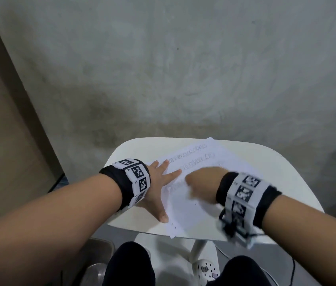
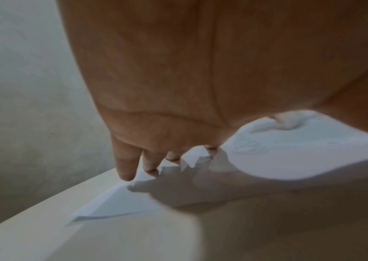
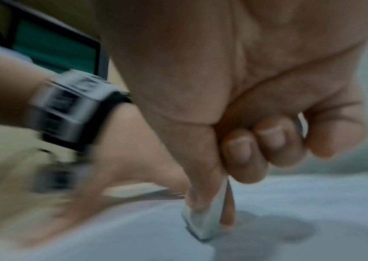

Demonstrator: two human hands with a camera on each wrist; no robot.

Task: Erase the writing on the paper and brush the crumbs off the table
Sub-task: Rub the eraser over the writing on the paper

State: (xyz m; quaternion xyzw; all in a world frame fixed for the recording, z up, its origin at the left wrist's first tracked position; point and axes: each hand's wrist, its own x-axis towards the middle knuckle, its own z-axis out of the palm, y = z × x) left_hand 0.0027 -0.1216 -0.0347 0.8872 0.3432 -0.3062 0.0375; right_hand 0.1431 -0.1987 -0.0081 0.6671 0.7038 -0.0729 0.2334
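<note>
We pinned the paper (image 1: 192, 182) flat with our left hand (image 1: 156, 188), fingers spread, while our right hand (image 1: 202, 184) pinched a white eraser (image 3: 203, 224) against it. Several looped lines (image 1: 196, 159) toward the table's (image 1: 282, 182) far edge remained, and dark crumbs (image 1: 173, 225) by the near edge lay unbrushed. A grey concrete floor (image 1: 183, 58) lay beyond.

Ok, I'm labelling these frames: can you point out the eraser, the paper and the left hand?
eraser (image 3: 201, 227): right wrist view, its lower end against the sheet.
paper (image 1: 192, 211): head view, bare near part.
left hand (image 1: 159, 182): head view, back of the hand.
</note>
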